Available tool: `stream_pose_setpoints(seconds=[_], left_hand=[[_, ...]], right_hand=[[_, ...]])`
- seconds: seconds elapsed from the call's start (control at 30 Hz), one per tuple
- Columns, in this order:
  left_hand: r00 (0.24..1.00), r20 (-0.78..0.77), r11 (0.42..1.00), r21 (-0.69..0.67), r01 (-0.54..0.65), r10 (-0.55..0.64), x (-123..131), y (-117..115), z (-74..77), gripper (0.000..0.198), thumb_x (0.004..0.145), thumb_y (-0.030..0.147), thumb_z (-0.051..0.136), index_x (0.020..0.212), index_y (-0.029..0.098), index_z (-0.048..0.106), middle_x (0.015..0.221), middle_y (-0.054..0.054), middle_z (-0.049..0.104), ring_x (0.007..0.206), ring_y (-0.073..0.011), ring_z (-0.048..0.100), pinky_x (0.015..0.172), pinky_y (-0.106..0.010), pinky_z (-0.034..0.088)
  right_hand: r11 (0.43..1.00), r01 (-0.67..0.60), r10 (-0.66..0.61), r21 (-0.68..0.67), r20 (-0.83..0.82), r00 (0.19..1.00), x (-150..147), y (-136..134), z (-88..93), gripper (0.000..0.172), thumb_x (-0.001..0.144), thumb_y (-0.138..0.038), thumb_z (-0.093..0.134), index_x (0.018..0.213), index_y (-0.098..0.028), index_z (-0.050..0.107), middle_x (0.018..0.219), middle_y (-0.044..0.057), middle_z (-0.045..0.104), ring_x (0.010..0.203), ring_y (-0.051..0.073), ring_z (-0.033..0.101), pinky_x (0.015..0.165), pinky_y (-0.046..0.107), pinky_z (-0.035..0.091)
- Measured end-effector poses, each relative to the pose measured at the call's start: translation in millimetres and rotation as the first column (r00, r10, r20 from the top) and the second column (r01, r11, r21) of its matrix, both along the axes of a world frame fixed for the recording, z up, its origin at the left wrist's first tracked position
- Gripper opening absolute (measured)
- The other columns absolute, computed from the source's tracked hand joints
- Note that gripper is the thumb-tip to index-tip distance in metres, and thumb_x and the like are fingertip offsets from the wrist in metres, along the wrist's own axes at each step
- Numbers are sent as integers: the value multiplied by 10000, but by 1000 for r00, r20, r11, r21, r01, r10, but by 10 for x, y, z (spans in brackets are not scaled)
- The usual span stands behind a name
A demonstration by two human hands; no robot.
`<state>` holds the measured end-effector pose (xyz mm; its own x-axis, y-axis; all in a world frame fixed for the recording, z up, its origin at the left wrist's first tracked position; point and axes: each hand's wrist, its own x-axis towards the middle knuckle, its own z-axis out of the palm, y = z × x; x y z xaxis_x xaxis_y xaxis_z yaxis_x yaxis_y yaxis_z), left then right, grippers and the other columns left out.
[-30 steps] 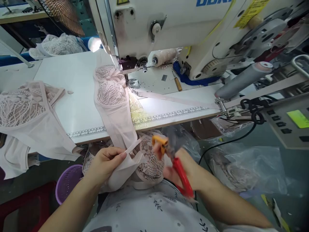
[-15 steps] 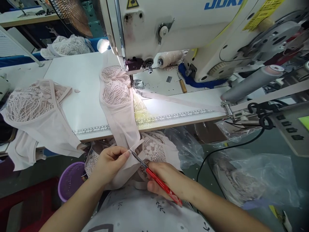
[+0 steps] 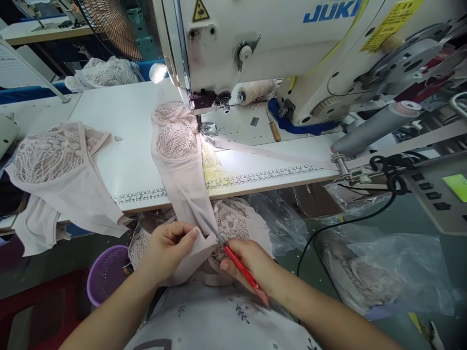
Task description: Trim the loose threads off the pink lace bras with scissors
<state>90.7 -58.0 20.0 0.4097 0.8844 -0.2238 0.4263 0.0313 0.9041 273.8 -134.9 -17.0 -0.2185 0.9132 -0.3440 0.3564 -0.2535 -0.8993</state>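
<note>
While a pale pink garment of lace and smooth fabric point(image 3: 231, 221) lay bunched below the edge of the white table point(image 3: 127, 112), the left hand point(image 3: 170, 250) pinched its cloth between thumb and fingers. Just apart from it, the right hand point(image 3: 251, 260) gripped red-handled metal scissors point(image 3: 241, 268), their blurred blades before a pale pink lace-cupped piece point(image 3: 182, 170) draped from the table beneath the white sewing machine point(image 3: 270, 53).

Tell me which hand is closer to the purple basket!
Left. The left hand is up and right of the purple basket in the picture; the right hand, holding red-handled scissors, is farther right.
</note>
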Motion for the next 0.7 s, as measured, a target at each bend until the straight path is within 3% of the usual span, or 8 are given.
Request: stream_pose_setpoints(seconds=[0.13,0.23,0.4,0.5,0.6,0.7], left_hand=[[960,-73,952,124,279,-272,-23,-124,17,174,852,245,507,855,180,668,683,-28,675,615,-150,600,573,-233,453],[926,-1,913,161,374,-379,-19,-222,-1,213,869,222,494,1076,205,541,736,-17,687,618,-138,620,558,-216,460],[895,40,891,123,437,-445,11,-270,11,109,897,203,467,991,215,412,815,-27,714,676,-135,656,592,-213,479],[847,-187,819,222,529,-497,-52,-224,11,83,908,204,423,991,203,431,889,-65,705,741,-181,662,621,-268,491],[754,-511,704,347,620,-412,-213,-124,-2,174,911,176,342,1025,167,474,854,-92,694,720,-231,648,611,-326,477],[680,-663,688,336,643,-313,-401,1,16,238,908,168,305,972,148,534,808,-88,684,709,-239,631,620,-337,462]], right_hand=[[970,137,-119,198,-98,988,99,28,57,377,734,-454,648,673,-213,364,653,-14,461,563,122,432,496,240,364],[980,67,-19,190,-248,969,87,71,129,314,734,-389,661,712,-203,410,668,-24,449,571,111,417,507,230,372],[977,-50,107,206,-277,955,9,124,190,267,775,-305,582,639,-199,378,576,-56,354,513,88,331,468,209,303],[948,-42,82,315,-114,990,95,121,234,256,752,-243,561,612,-206,350,565,-50,353,509,97,337,470,218,300],[910,-14,-18,414,74,997,305,86,256,209,756,-217,542,613,-205,391,563,-35,396,500,110,367,464,230,303],[889,61,-150,454,163,975,549,24,228,192,824,-248,500,646,-203,445,597,-14,448,507,123,407,472,246,335]])
